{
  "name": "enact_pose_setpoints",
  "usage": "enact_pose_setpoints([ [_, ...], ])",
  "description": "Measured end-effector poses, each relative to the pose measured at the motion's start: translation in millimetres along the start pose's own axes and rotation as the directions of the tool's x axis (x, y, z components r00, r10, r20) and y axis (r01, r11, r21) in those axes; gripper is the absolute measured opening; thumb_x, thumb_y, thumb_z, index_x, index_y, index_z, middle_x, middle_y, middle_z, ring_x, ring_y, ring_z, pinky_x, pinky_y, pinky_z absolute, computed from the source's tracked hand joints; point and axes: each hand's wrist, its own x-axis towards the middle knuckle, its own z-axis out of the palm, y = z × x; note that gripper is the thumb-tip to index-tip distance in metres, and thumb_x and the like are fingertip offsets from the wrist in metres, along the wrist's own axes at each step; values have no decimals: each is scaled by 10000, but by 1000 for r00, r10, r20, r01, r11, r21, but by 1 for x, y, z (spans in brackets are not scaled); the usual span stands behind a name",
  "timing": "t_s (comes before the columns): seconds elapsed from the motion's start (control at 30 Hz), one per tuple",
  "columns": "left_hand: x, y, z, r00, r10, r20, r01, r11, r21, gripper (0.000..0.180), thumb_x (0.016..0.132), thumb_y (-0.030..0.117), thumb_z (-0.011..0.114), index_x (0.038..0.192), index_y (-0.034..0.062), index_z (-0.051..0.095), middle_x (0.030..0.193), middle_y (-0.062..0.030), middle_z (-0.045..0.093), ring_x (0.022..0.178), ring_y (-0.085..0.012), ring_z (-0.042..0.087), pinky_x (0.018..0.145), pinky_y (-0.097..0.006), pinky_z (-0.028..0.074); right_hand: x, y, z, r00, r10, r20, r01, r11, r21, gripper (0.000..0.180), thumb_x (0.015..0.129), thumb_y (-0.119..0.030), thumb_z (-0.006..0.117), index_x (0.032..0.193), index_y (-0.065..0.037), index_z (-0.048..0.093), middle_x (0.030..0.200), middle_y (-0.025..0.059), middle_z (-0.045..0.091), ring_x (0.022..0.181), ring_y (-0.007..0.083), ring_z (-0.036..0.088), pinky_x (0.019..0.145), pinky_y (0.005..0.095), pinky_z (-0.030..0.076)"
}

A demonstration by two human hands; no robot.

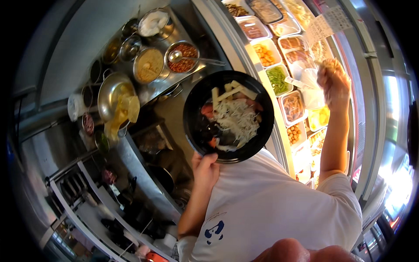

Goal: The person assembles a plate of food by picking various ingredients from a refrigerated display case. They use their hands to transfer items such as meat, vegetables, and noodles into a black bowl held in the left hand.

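My left hand point(205, 171) grips the near edge of a round black bowl point(265, 127), its thumb over the rim. Inside lie pale shredded strips point(238, 120), thicker cream-coloured sticks point(242, 91), pinkish-red pieces point(207, 111) and dark pieces at the left. My right hand point(334, 83) is raised over the lit food case at the right, fingers curled closed. A thin clear film, perhaps a glove, seems to cover it; what its fingers hold, if anything, I cannot make out. Nearest to it is a whitish translucent bag or container point(312, 95).
White trays of greens point(276, 80), yellow-orange balls point(264, 54) and other foods fill the case beyond its metal edge point(238, 41). At the upper left stand a pot of red seasoning point(185, 65) with a ladle, a beige-filled pot point(148, 65) and a steel bowl point(104, 94).
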Motion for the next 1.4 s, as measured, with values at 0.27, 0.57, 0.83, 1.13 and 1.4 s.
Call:
enact_pose_setpoints([
  [0.27, 15, 18, -11, 989, -59, 133, 58, 998, 13, 473, 825, -162, 524, 1252, 15, 624, 1198, -90, 696, 1084, -207, 688, 964, -355, 562, -113, 20, 164, 709, -8, 705, 658, 370, -656, 733, 738, -79, 727, 1451, -129, 562, 1327, 168, 586, 1178, 357, 618, 914, 456, 576],
  [0.57, 21, 40, -39, 974, -66, 215, 68, 998, -1, 425, 843, -141, 518, 1214, 16, 654, 1197, -72, 704, 1037, -163, 686, 905, -288, 547, -134, 35, 200, 768, 199, 609, 519, 364, -773, 505, 775, -106, 746, 1272, -124, 658, 1133, 204, 677, 1009, 428, 673, 860, 494, 565],
  [0.83, 26, 53, -49, 964, -56, 262, 59, 998, -4, 386, 854, -123, 520, 1187, 17, 655, 1111, -59, 718, 963, -136, 689, 852, -278, 559, -144, -8, 195, 958, 52, 284, 138, 780, -611, 340, 882, -12, 593, 1211, -60, 662, 955, 16, 705, 841, 113, 648, 778, 280, 536],
  [1.13, 33, 54, -62, 945, -103, 309, 104, 994, 13, 416, 840, -123, 522, 1215, 22, 632, 1153, -75, 698, 1050, -193, 673, 952, -328, 538, -160, 29, 220, 936, 74, 343, 150, 799, -583, 240, 979, -63, 688, 1215, -23, 667, 994, 46, 709, 858, 119, 669, 753, 293, 557],
  [1.4, 36, 61, -59, 923, -130, 363, 128, 991, 27, 416, 836, -127, 519, 1208, 26, 628, 1156, -73, 691, 1060, -190, 669, 950, -333, 541, -170, 1, 218, 927, 303, 219, -159, 849, -504, 245, 967, -21, 681, 1211, -21, 691, 1086, 39, 700, 830, 96, 652, 695, 252, 550],
])
